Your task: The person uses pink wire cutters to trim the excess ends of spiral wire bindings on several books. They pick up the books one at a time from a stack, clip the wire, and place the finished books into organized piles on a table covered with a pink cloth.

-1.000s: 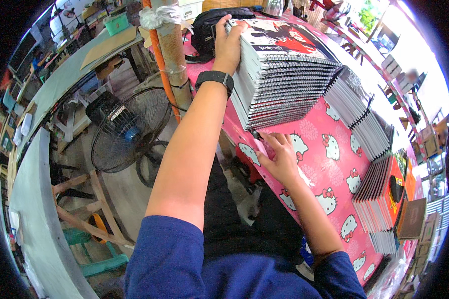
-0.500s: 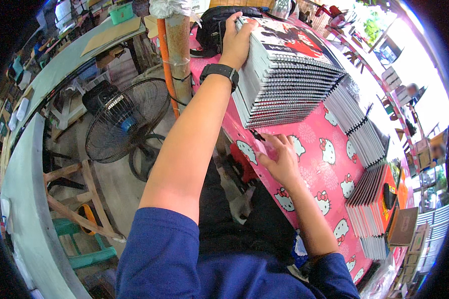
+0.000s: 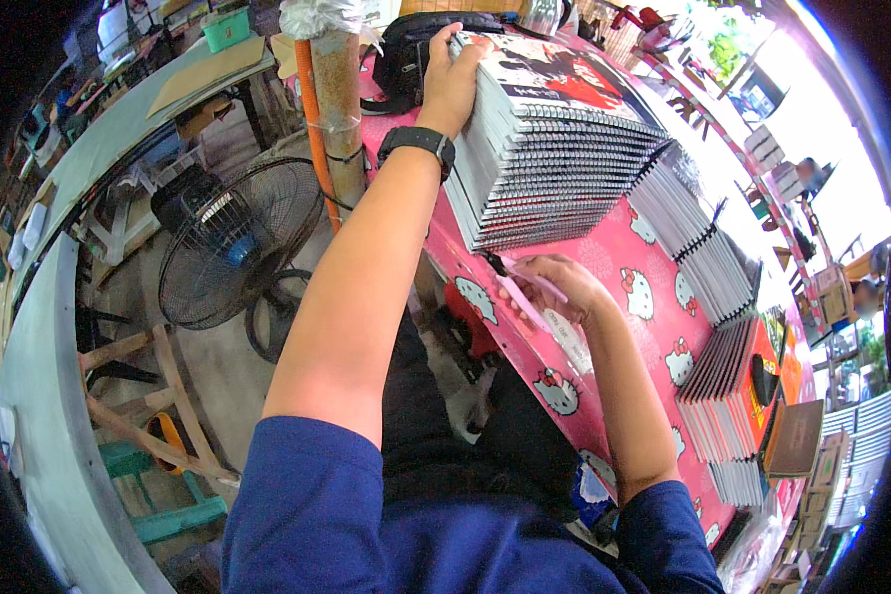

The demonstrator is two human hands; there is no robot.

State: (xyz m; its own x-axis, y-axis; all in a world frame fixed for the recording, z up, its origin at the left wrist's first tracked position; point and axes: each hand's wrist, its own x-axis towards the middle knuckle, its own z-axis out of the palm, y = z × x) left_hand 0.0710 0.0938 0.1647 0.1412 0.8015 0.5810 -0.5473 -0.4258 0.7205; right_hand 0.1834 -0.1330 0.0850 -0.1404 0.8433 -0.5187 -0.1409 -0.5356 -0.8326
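A tall stack of spiral-bound notebooks [image 3: 564, 178] stands on a pink cartoon-print table cover [image 3: 619, 342], its black wire spines facing me and a white, red and black cover on top. My left hand [image 3: 451, 81], with a dark watch on its wrist, grips the stack's upper left corner, thumb toward the top cover. Just below the lowest spines, my right hand [image 3: 562, 282] is closed around pink-handled pliers [image 3: 521, 297]. Their dark tip points at the stack's bottom near corner. Part of the handles is hidden by my fingers.
More spiral-bound notebooks [image 3: 708, 267] lie along the right, beside an orange-covered pile [image 3: 728, 381] and a brown box [image 3: 795, 431]. A black bag [image 3: 406, 61] sits behind the stack. Left of the table stand a rusty post [image 3: 339, 119], a black fan [image 3: 243, 243] and a teal stool [image 3: 180, 517].
My right hand has turned and closed around the pink-handled pliers, lifting the handles off the table. My left hand keeps its place on the stack; the whole view has shifted slightly.
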